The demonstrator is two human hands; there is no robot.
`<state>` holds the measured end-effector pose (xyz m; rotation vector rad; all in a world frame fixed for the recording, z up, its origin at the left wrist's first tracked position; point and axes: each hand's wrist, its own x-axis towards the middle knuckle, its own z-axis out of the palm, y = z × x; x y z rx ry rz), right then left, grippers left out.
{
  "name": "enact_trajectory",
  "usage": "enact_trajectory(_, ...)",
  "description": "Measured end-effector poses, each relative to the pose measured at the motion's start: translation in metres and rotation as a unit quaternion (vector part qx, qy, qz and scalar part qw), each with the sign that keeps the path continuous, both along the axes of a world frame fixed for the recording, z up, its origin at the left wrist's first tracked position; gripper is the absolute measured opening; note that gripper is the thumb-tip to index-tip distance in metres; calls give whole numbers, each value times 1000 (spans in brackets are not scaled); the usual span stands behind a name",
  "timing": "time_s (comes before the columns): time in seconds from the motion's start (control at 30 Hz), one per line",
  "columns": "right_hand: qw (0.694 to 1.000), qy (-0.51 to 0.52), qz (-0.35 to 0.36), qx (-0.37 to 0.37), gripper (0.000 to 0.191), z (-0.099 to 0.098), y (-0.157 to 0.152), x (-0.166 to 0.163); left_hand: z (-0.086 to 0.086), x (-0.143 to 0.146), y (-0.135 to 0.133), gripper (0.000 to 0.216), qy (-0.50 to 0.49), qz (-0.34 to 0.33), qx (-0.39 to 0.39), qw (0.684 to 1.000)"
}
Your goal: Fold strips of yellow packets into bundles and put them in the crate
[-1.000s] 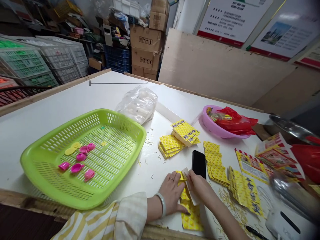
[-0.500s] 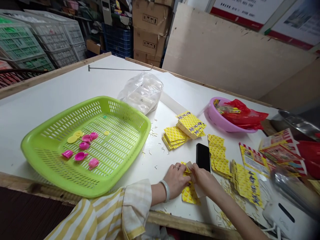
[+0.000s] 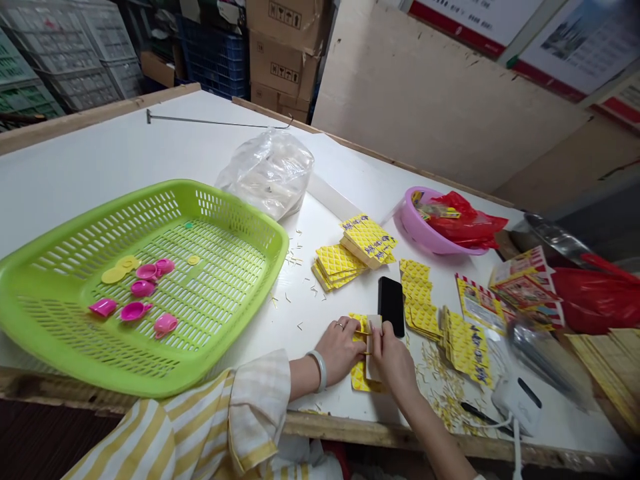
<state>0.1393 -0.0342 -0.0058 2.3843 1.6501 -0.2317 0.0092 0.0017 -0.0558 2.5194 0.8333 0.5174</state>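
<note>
My left hand (image 3: 340, 350) and my right hand (image 3: 393, 360) meet at the table's near edge. Both pinch a yellow patterned card (image 3: 359, 333), and a white paper strip (image 3: 373, 348) stands between my fingers. More yellow card (image 3: 361, 378) lies under my hands, partly hidden by them. A black smartphone (image 3: 391, 307) lies just beyond my right hand. Beyond it are two stacks of yellow cards (image 3: 367, 240) and a row of overlapping yellow cards (image 3: 419, 300). Another yellow pile (image 3: 466, 347) sits to the right.
A green plastic basket (image 3: 145, 287) holding pink toy cups (image 3: 143, 288) sits left on the white table (image 3: 100, 167). Behind stand a clear plastic bag (image 3: 265, 175) and a pink basin (image 3: 420, 223) with red bag. Paper scraps litter the table; a white device (image 3: 517, 401) sits right.
The whole view has shifted up and left as my head moved. My hands have come closer together around the white strip, and less of the yellow card shows below them.
</note>
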Motion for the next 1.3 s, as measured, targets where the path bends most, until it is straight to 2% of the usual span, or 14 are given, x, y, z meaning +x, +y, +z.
enact_trajectory(0.27, 994, -3, 82, -66, 17, 8, 12, 4, 2, -1, 4, 12, -22, -14, -22, 999)
enact_trajectory(0.4, 994, -28, 70, -76, 23, 10, 18, 1, 2, 1, 4, 14, -14, -6, -21, 1000)
enact_trajectory(0.57, 994, -20, 65, -80, 21, 13, 20, 0, 2, 2, 5, 16, -10, -16, -16, 1000)
enact_trajectory(0.63, 997, 22, 49, -48, 26, 13, 14, 4, 2, 2, 5, 18, -10, -13, -13, 1000)
enact_trajectory(0.7, 994, 106, 14, 37, 38, 11, 1, 8, 2, 2, 5, 19, -13, -11, -11, 1000)
enact_trajectory(0.8, 953, 222, -69, 192, 71, 5, -27, 11, 3, 3, 4, 20, -11, -16, -5, 1000)
enact_trajectory(0.87, 926, 246, -133, 253, 75, -1, -44, 8, 4, 3, 4, 20, 3, -20, -1, 1000)
enact_trajectory(0.93, 916, 246, -183, 260, 63, -5, -57, 2, 6, 3, 4, 21, 20, -21, 2, 1000)
enact_trajectory(1.0, 922, 249, -187, 230, 51, -10, -64, -4, 8, 2, 3, 21, 32, -21, 3, 999)
enact_trajectory(1.07, 932, 255, -146, 211, 50, -12, -66, -7, 9, 2, 4, 22, 40, -20, 5, 999)
enact_trajectory(1.17, 942, 241, -75, 220, 53, -14, -66, -8, 9, 1, 4, 24, 48, -25, 12, 998)
enact_trajectory(1.3, 952, 223, -44, 207, 53, -14, -64, -10, 7, 2, 4, 26, 41, -34, 7, 999)
